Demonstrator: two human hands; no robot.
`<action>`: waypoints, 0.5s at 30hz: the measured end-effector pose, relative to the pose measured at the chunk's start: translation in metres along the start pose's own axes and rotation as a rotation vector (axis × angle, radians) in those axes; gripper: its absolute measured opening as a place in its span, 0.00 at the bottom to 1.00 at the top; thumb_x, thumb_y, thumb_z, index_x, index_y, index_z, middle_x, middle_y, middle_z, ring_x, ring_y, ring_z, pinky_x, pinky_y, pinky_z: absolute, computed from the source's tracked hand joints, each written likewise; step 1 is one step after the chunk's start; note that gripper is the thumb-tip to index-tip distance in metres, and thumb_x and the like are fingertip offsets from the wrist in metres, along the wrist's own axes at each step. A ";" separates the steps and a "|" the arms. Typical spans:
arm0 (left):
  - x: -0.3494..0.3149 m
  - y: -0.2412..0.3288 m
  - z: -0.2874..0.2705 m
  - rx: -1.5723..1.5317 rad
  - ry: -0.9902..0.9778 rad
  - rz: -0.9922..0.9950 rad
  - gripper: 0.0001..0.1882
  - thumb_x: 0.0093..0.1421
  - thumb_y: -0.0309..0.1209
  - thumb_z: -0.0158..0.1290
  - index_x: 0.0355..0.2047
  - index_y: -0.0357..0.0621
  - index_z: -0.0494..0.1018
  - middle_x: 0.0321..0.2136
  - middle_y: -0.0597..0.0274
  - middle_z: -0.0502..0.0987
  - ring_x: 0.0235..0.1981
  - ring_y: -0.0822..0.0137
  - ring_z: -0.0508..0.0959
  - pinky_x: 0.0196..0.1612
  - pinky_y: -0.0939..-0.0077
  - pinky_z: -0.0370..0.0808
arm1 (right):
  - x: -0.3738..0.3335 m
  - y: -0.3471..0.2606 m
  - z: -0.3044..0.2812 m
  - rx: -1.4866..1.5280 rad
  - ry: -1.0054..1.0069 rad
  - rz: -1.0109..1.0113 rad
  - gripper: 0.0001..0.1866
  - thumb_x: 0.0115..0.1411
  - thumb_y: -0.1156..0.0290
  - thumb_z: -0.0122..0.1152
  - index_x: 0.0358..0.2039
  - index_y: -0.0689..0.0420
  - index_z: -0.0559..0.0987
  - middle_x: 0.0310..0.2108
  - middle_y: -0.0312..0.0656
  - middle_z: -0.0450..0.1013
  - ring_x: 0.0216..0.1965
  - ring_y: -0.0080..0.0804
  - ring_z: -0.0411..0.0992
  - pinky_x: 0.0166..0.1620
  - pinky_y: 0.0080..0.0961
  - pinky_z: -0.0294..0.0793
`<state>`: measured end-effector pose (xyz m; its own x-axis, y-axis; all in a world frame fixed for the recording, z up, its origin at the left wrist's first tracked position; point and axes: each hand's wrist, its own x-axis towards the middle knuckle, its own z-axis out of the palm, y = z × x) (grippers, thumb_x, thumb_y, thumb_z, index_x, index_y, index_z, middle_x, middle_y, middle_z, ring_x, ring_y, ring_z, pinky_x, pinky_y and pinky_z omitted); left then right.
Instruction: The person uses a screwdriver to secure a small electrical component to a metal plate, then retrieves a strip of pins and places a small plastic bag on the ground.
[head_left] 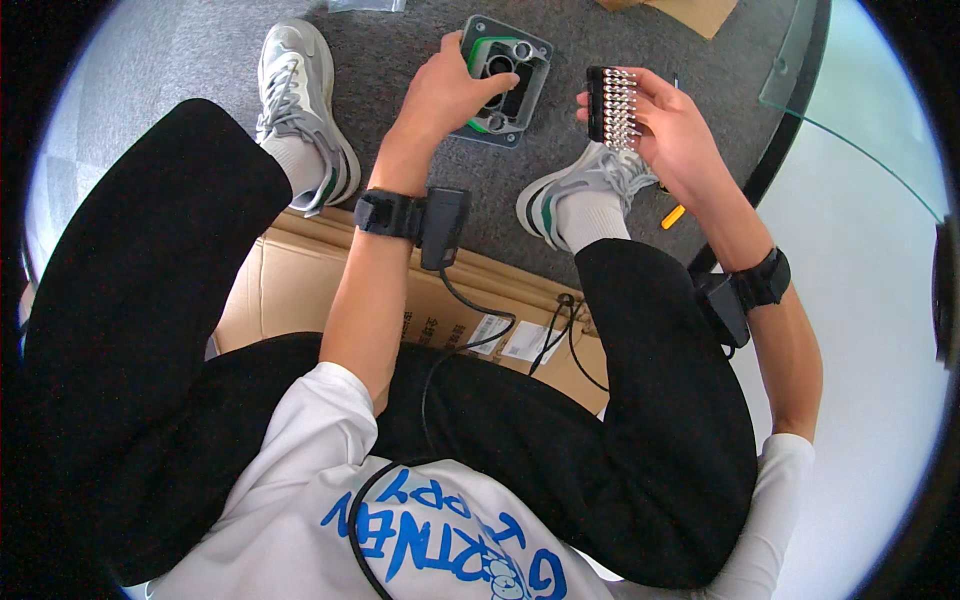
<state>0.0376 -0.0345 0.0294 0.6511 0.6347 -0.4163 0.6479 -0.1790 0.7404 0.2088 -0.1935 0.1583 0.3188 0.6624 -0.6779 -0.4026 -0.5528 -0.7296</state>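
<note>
My left hand [443, 98] grips a grey rectangular housing [537, 75] with a green gasket line, round openings inside and screw holes at its corners. The thumb reaches in over the inner openings, while the other fingers are at its left edge, partly hidden. To the right, apart from the housing, my right hand [672, 125] holds up a black bit holder [597, 105] lined with rows of shiny metal screwdriver bits. Its fingers wrap behind the holder. Below that hand, a yellow tool handle [673, 216] lies on the carpet near my shoe.
My two shoes [297, 85] stand on the grey carpet [400, 45]. A cardboard box [300, 285] lies beneath my legs, with black cables [572, 325] over it. Brown cardboard [695, 12] and a clear plastic bag [367, 4] are at the far edge. A glass edge [850, 135] runs on the right.
</note>
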 end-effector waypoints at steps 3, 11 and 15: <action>-0.002 -0.001 0.003 -0.059 0.006 -0.010 0.49 0.48 0.51 0.67 0.64 0.35 0.61 0.49 0.38 0.77 0.52 0.44 0.78 0.56 0.56 0.74 | 0.002 -0.005 0.007 -0.051 0.046 0.026 0.16 0.74 0.71 0.39 0.56 0.63 0.69 0.46 0.49 0.78 0.47 0.34 0.79 0.51 0.28 0.79; 0.001 0.016 -0.022 0.159 0.211 0.152 0.43 0.56 0.53 0.62 0.63 0.35 0.64 0.52 0.37 0.75 0.54 0.44 0.76 0.58 0.58 0.72 | -0.016 -0.020 0.018 -0.102 0.008 0.066 0.15 0.73 0.72 0.42 0.56 0.64 0.69 0.46 0.47 0.78 0.47 0.33 0.79 0.51 0.29 0.79; -0.005 0.065 -0.084 -0.254 -0.052 0.166 0.37 0.61 0.49 0.58 0.65 0.44 0.62 0.52 0.43 0.77 0.53 0.49 0.77 0.57 0.63 0.72 | -0.033 -0.038 0.031 -0.139 -0.019 0.071 0.15 0.72 0.73 0.43 0.55 0.64 0.70 0.44 0.46 0.78 0.46 0.32 0.79 0.51 0.29 0.79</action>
<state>0.0429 0.0137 0.1239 0.7630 0.5723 -0.3004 0.4157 -0.0786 0.9061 0.1869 -0.1779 0.2113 0.2769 0.6279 -0.7274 -0.3004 -0.6625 -0.6862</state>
